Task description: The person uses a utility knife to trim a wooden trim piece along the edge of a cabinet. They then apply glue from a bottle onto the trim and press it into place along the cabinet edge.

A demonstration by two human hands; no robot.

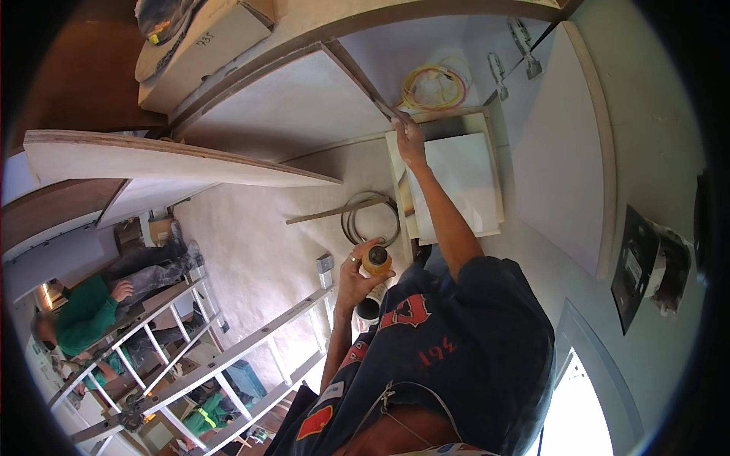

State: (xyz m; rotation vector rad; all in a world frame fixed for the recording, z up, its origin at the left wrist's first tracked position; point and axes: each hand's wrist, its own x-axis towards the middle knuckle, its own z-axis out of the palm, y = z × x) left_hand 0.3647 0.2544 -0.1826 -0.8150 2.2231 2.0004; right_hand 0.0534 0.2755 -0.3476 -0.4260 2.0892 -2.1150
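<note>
My left hand [359,275] is closed around a small amber, round thing with a black top [376,259], seen nearly end-on; its kind is not plain. My right arm reaches up to an overhead cabinet. There my right hand [411,142] has its fingers closed on the front edge of an upright divider panel [365,83]. Beside that hand, inside the compartment, lies a loose coil of yellow and red cable [435,87]. A pale wooden box-like unit with a white panel [456,182] is just below my right hand, partly behind my forearm.
Cabinet doors hang open at left [175,159] and right [566,152], with bare hinges [525,49]. A cardboard box [201,53] rests on top. A metal ladder [251,346] stands left, people in green beyond. A dark coil [370,220] and wooden strip [334,210] lie nearby.
</note>
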